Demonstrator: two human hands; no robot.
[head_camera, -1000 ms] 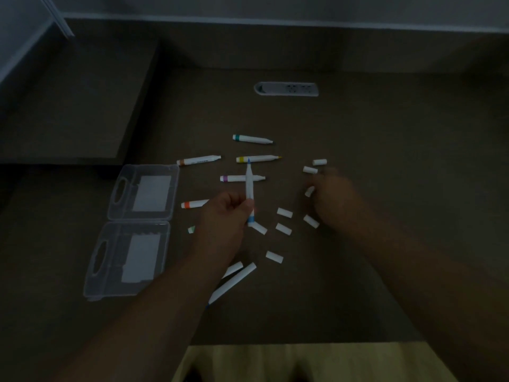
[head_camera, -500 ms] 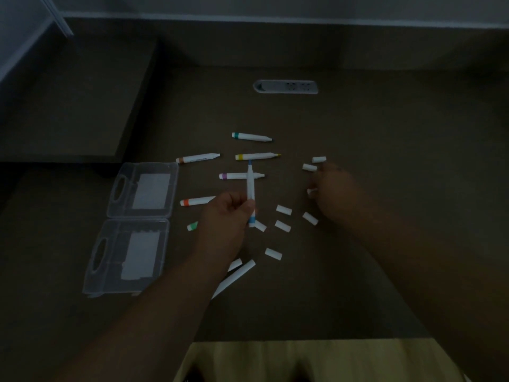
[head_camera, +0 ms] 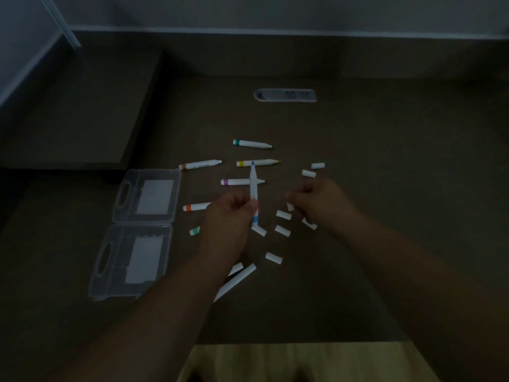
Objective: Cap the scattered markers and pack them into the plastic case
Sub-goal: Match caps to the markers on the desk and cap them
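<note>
Upright, blue marker pinched in left hand fingers

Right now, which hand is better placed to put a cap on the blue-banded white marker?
The right hand: it pinches a small white cap near the uncapped tip, while the left hand grips the blue-banded white marker.

green marker mostly hidden under left hand, orange marker's tip hidden too
</note>
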